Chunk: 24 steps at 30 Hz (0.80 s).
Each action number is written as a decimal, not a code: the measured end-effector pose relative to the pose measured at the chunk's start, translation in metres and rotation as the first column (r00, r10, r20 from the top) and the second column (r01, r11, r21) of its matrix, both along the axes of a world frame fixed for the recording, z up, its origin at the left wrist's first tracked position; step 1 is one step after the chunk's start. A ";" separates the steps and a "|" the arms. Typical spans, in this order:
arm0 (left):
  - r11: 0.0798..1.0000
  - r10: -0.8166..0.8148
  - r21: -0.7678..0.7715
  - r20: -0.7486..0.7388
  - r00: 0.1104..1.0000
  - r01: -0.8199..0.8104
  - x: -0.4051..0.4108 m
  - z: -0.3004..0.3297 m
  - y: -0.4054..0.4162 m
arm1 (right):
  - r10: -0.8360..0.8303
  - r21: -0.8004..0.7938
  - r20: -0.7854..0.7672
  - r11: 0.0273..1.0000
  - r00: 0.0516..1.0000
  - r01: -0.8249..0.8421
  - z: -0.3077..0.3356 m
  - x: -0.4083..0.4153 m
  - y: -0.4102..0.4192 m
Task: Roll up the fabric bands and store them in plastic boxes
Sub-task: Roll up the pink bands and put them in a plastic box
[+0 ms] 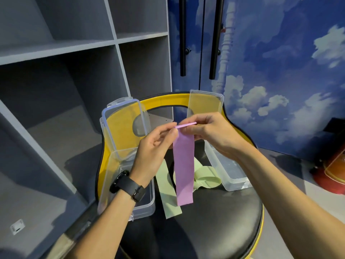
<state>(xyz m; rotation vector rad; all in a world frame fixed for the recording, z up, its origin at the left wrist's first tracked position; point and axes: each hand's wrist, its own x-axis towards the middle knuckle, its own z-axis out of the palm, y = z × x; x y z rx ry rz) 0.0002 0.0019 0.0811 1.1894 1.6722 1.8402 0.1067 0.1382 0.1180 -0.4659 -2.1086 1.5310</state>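
Left hand, right hand raised, pinching purple band top edge.

Both hands hold a purple band by its top edge, the left hand and right hand pinching it so it hangs over a black stool seat. Beneath lies a green band, between two open clear plastic boxes: left box, right box
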 end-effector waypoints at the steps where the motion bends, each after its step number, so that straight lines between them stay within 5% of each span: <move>1: 1.000 0.003 0.000 -0.003 1.000 -0.003 0.001 0.000 0.000 | -0.005 -0.001 0.002 1.000 1.000 0.005 -0.002 0.000 -0.001; 12: 0.996 0.080 -0.016 -0.209 0.975 -0.085 -0.009 -0.010 0.008 | -0.003 -0.052 -0.003 0.999 1.000 0.003 -0.028 0.006 -0.008; 24: 0.996 0.083 -0.006 -0.053 0.995 -0.084 -0.012 -0.014 0.016 | -0.139 -0.301 -0.217 0.951 0.966 0.069 -0.045 -0.001 -0.009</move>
